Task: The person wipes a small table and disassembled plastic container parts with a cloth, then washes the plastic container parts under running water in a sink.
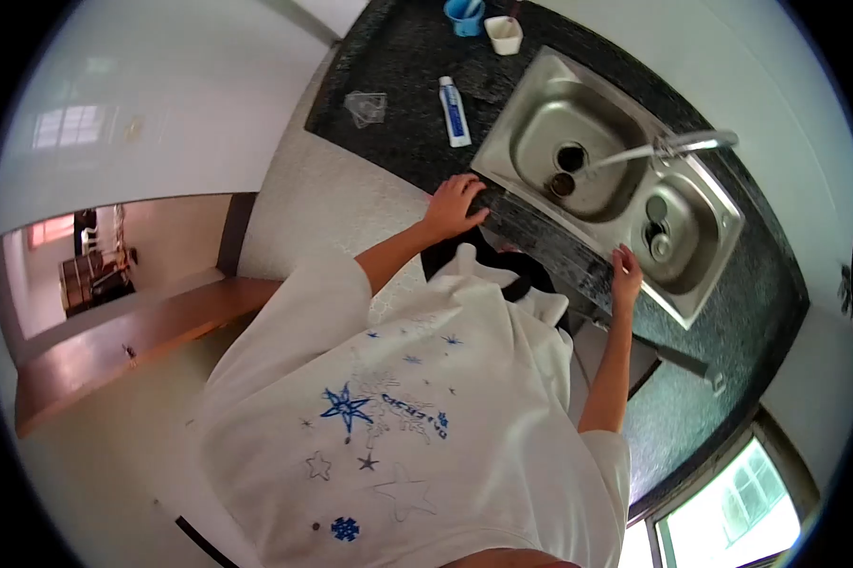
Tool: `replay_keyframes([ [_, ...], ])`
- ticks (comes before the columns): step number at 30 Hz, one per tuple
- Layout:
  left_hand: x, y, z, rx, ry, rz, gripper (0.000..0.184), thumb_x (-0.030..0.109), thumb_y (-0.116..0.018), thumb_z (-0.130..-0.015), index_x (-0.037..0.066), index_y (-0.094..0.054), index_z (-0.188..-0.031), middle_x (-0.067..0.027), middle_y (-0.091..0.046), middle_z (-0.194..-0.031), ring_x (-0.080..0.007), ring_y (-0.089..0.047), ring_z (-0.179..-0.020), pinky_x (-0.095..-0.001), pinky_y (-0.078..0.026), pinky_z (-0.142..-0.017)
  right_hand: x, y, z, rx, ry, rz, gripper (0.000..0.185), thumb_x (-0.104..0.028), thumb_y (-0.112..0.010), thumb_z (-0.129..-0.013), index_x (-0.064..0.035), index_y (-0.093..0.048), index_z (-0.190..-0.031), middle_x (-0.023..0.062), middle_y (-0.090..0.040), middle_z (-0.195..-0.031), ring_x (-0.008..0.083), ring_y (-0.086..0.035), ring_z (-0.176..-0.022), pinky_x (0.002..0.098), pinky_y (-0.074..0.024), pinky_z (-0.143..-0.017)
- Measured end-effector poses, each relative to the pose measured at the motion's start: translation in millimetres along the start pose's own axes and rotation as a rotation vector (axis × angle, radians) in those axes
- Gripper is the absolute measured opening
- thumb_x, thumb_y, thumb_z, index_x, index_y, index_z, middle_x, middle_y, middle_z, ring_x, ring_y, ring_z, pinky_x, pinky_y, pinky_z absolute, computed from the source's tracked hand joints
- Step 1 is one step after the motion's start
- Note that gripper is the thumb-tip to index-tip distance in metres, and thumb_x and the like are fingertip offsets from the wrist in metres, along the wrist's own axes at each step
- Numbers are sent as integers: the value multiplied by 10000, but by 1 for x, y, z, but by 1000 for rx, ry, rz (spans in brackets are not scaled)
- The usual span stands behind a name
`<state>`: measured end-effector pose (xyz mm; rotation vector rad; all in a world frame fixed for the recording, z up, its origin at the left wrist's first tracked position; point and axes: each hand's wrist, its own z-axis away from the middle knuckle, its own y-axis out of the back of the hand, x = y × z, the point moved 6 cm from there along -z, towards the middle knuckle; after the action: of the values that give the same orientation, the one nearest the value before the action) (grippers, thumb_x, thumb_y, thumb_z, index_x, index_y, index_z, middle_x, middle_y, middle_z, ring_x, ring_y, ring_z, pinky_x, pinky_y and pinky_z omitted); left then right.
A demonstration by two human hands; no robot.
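My left hand rests at the front edge of the dark stone counter, palm down, its fingers apart and holding nothing. Beyond it lies a white and blue tube, which looks like toothpaste. My right hand is by the front rim of the steel double sink, fingers loosely bent, with nothing visible in them. A chrome faucet reaches over the larger basin, where a dark round item sits near the drain. The smaller basin holds a round grey piece near its drain.
A blue cup and a white cup stand at the back of the counter, holding items. A clear plastic piece lies on the left. A wooden ledge is at far left, a window at lower right.
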<state>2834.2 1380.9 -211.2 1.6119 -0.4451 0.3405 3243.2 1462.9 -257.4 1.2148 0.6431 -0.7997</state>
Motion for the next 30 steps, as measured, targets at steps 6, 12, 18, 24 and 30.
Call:
replay_keyframes([
  [6,-182,37,-2,464,823,-69,499,320,-705,-791,14,-502,-1130,-206,-494,-1152,-386,-487,-1083,-460,-428,-915,-1,-15,2,-18,177,164,273,-220,-609,-925,-68,-674,-1142,134,-662,-993,239,-655,-874,366,-535,-757],
  [12,-263,90,-15,356,1226,-96,693,453,-720,-793,-20,-446,-1218,-227,-459,-1227,-391,-455,-1169,-489,-428,-959,-8,-7,14,85,36,152,351,-203,-637,-910,-58,-603,-1227,128,-628,-1089,226,-636,-879,352,-518,-735],
  [18,-283,91,-36,290,1289,-56,824,495,-764,-745,-12,-399,-1281,-210,-438,-1306,-369,-433,-1236,-494,-419,-989,19,18,53,174,13,137,342,-170,-618,-916,-23,-557,-1219,123,-603,-1089,201,-613,-858,324,-502,-717],
  [24,-287,91,-45,455,1250,-304,830,327,-814,-744,16,-361,-1366,-147,-523,-1213,-314,-500,-1173,-466,-444,-944,19,34,74,222,-6,158,301,-150,-601,-921,-19,-567,-1190,120,-626,-1064,215,-623,-859,344,-514,-709],
  [30,-158,59,-96,388,711,813,352,142,-715,-847,-29,-602,-1133,-93,-642,-958,-170,-621,-834,-319,-490,-741,8,9,52,243,-99,-51,302,-122,-579,-921,-20,-576,-1204,103,-623,-1100,166,-595,-938,295,-503,-804],
])
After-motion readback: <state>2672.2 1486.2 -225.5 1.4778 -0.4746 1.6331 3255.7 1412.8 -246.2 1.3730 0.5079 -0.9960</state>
